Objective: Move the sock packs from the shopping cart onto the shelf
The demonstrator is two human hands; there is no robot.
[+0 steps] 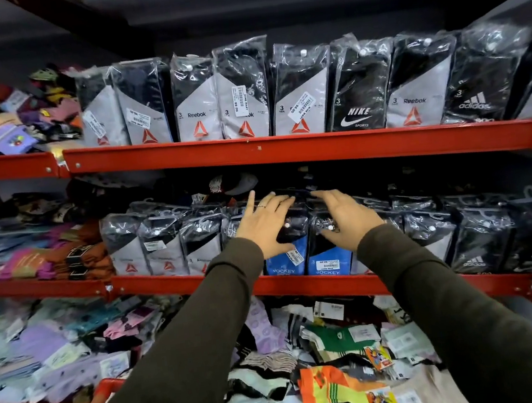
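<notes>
Both arms in dark olive sleeves are reaching up to the middle shelf point(301, 284), the red-edged one at chest height. The left hand point(265, 223) is lying flat with fingers spread across the top of a blue Jockey sock pack point(285, 261), thumb hooking its front face. The right hand point(343, 215) is pressing, fingers extended and loosely open, on the second Jockey pack point(327, 260) just beside it. Neither hand is closing into a fist; both are resting on plastic wrapping. The two blue packs are standing upright on the shelf, touching each other, wedged between grey Reebok packs point(163, 247) on the left and black Adidas packs point(477, 239) on the right.

Up top, the upper shelf point(285, 150) is holding a full upright row: Reebok, one Nike pack point(356, 89), Adidas at the far end. Loose colourful socks point(16, 114) are piling up at its left.

Down low, the red shopping cart point(98, 399) is showing its rim at the bottom; whether the loose pairs point(331, 387) beyond it, orange, green and lilac, are lying in the cart or on the bottom shelf, I cannot tell.
</notes>
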